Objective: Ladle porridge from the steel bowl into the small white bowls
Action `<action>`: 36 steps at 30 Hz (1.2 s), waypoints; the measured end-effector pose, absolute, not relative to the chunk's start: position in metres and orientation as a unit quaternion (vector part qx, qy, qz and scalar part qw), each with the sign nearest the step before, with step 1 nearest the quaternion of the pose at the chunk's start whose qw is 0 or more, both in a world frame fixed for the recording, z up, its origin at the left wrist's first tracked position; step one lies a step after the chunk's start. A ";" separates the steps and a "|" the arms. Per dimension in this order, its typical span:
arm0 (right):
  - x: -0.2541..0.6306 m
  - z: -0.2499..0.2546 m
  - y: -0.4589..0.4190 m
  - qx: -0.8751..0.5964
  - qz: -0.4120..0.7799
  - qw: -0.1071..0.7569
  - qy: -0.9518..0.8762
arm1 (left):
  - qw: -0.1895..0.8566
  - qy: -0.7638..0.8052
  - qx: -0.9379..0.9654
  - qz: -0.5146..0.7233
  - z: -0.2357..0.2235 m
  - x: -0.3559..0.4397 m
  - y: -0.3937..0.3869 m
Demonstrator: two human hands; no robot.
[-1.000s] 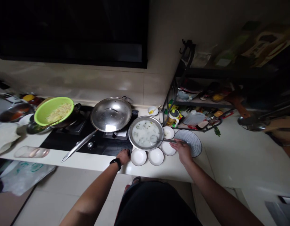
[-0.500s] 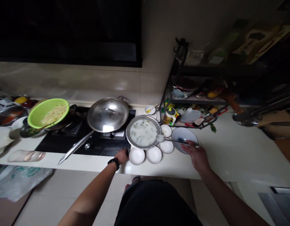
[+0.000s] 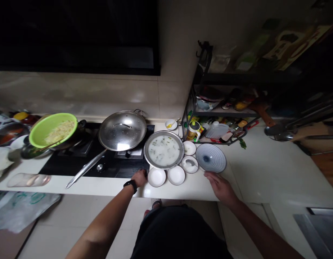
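Note:
My right hand (image 3: 220, 187) is closed on a ladle (image 3: 191, 163), its fingers in front of the patterned bowl's near edge. The ladle's head is over a small white bowl (image 3: 188, 169), and its handle barely shows. Left of it stands a metal basin (image 3: 147, 160) of whitish soup (image 3: 163, 149) with green and dark bits. My left hand (image 3: 139, 178), a black watch at its wrist, rests with bent fingers at the stove's front right corner; what they grip, if anything, is hidden. Two small white bowls (image 3: 156, 177) sit before the basin, and another (image 3: 189, 148) is right of it.
A lidded pan (image 3: 122, 131) sits on the black stove (image 3: 112, 167), its long handle reaching past the front edge. Further left are a green colander (image 3: 38, 131) with pale shreds and a glass (image 3: 28, 180) on its side. A blue-patterned bowl (image 3: 212, 154) and a spice rack (image 3: 223, 113) stand right.
The ladle has gone from the basin's right rim to the small bowl beside it. My right hand has come nearer and lower, off the patterned bowl. My left hand stays put.

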State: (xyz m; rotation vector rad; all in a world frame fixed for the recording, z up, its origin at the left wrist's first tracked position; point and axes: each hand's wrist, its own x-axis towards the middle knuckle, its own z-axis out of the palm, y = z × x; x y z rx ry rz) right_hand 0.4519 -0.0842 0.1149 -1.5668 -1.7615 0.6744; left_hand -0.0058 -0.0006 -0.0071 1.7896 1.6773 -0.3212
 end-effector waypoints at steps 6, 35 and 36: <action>0.432 0.128 -0.082 -0.489 0.165 0.284 -0.808 | 0.319 0.645 0.683 -0.125 -0.003 -0.004 -0.002; 0.427 0.086 -0.036 -0.600 0.467 0.598 -0.254 | 0.324 0.643 0.683 -0.125 -0.010 -0.007 0.000; 0.437 0.090 -0.040 -0.602 0.461 0.604 -0.245 | 0.325 0.641 0.684 -0.126 -0.010 -0.007 0.000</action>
